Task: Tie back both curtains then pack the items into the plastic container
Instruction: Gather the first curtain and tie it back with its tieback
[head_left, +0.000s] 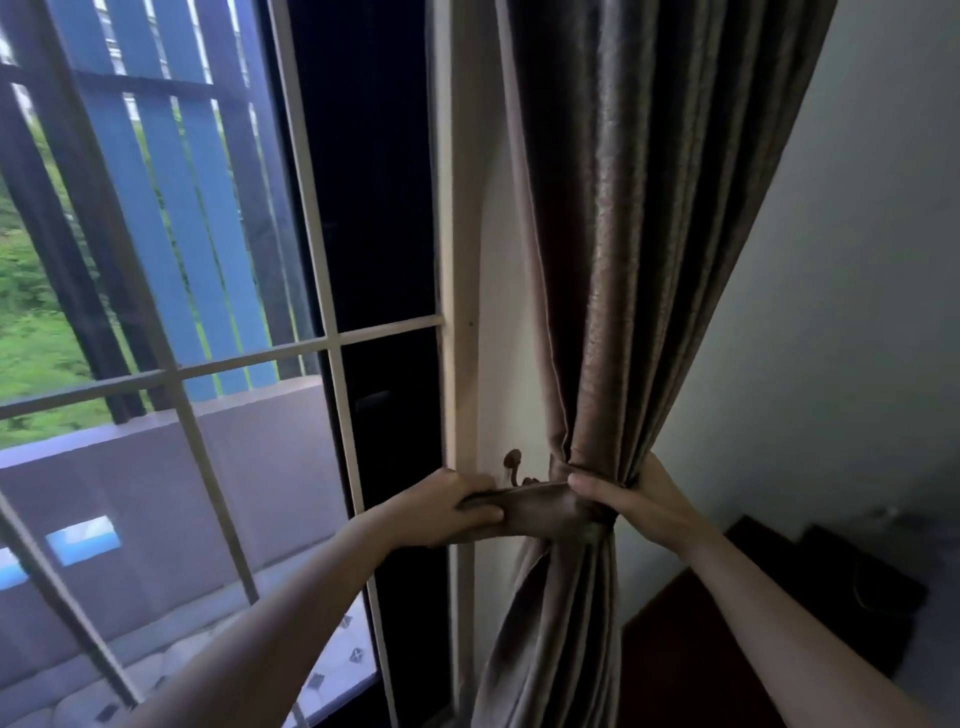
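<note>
A brown-grey curtain (649, 218) hangs to the right of the window, gathered into a bunch at waist height. A matching fabric tieback (540, 512) wraps around the bunch and stretches left. My left hand (452, 506) grips the free end of the tieback just below a brown wall hook (512, 464). My right hand (631, 499) clasps the gathered curtain from the right, fingers curled round the folds. The tieback is not on the hook. No plastic container is in view.
A white-framed glass door (332, 343) with dark panes fills the left, a balcony and greenery behind it. The pale door frame (462, 260) stands beside the hook. A dark wooden cabinet (691, 639) with black items (852, 577) on it sits at lower right.
</note>
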